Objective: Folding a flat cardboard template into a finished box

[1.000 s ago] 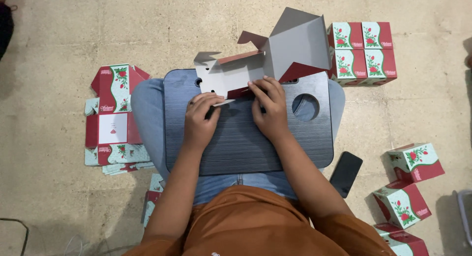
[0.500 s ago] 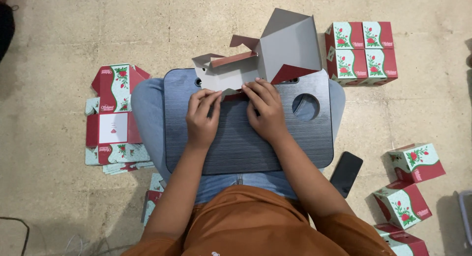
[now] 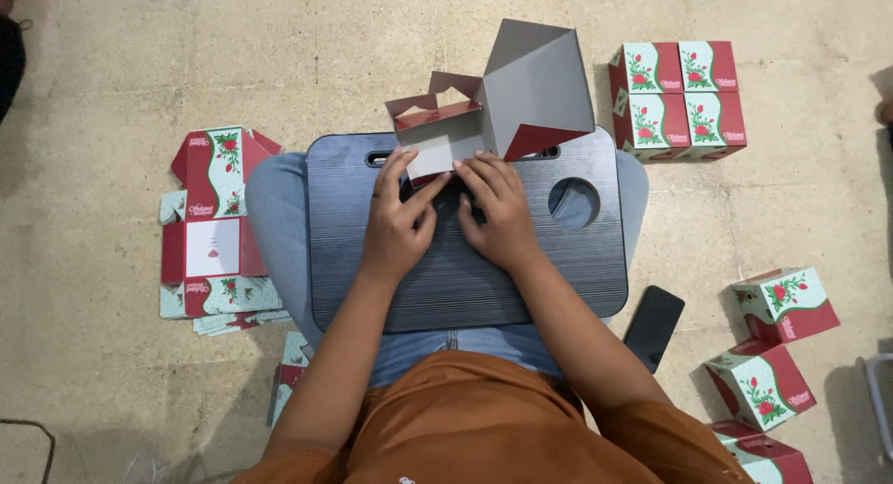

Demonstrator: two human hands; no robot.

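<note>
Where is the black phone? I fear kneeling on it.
The flat black phone lies on the floor at the person's right, beside the dark lap tray.

Grey-inside carton (image 3: 521, 93) with dark red edges, black ribbed lap tray (image 3: 465, 279), rose-printed red-and-mint boxes (image 3: 677, 98).

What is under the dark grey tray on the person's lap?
Under the lap tray you can see legs in blue jeans sticking out on both sides, on the stone floor. The part of the legs beneath the tray is covered.
</note>
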